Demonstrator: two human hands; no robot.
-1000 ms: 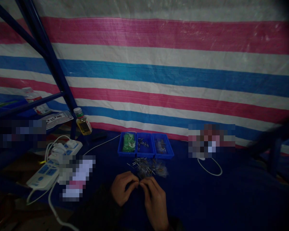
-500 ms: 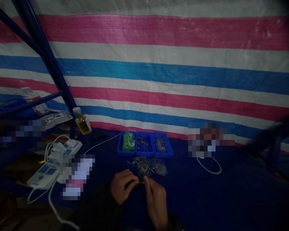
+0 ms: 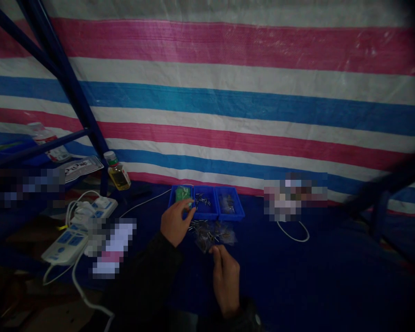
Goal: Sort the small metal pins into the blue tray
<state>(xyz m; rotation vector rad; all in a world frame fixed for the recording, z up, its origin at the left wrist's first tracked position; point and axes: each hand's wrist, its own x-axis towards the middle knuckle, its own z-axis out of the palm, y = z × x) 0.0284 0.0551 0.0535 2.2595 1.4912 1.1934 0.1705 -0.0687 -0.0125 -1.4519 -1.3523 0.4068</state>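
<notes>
Three small blue bins sit side by side on the dark blue table cover; the left one holds green parts, the middle one small metal pins. My left hand reaches forward to the front edge of the left and middle bins, fingers pinched together at the pins. In front of the bins lies a loose heap of pins and clear bags. My right hand rests just below that heap, fingers curled in a pinch; what it holds is too small to see.
White power strips with cables lie at the left. A small bottle of yellow liquid stands by a blue rack post. A white cable loop lies at the right. A striped tarp closes off the back.
My left hand has left my right hand and moved forward to the bins. My right hand has stayed near the heap, fingers still pinched.
</notes>
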